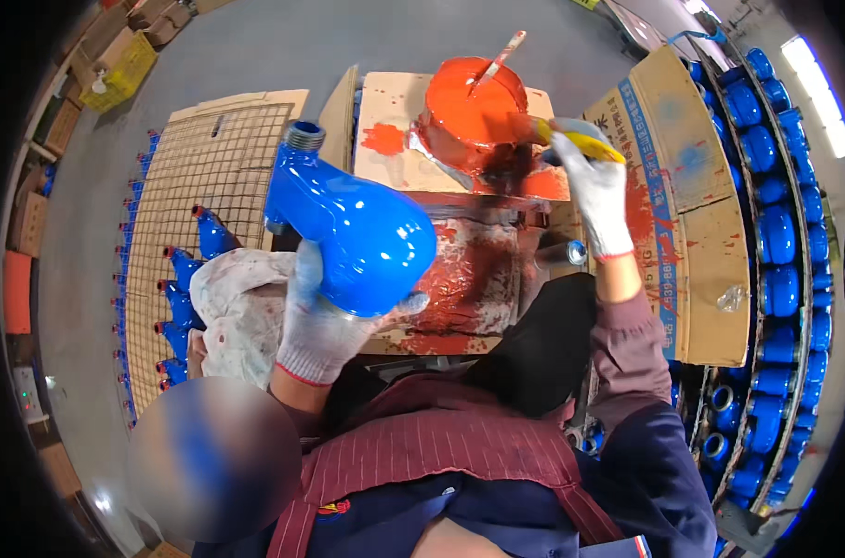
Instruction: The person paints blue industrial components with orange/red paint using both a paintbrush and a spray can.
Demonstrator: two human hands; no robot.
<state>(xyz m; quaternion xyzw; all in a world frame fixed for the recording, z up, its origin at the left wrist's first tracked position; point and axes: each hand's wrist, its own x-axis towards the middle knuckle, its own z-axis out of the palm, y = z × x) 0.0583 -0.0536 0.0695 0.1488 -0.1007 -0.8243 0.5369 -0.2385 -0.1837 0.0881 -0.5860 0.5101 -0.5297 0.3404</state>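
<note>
Now cradling the blue valve body point(348, 228) steady in the cupped left hand point(325, 325), right hand point(594, 191) clenched round the yellow-handled brush point(580, 141), best dipping lightly at the red paint bucket point(469, 102).

1. Paint pot point(472, 112): red-filled, stick standing in it, on a paint-smeared carton point(399, 121).
2. Right hand point(594, 191): gloved, just right of the pot, gripping a yellow-handled brush point(580, 142) at its rim.
3. Left hand point(325, 325): gloved, below-left of the pot, cupping a blue casting point(348, 223).
4. Rack point(776, 232): far right of the pot, filled with blue castings.
</note>
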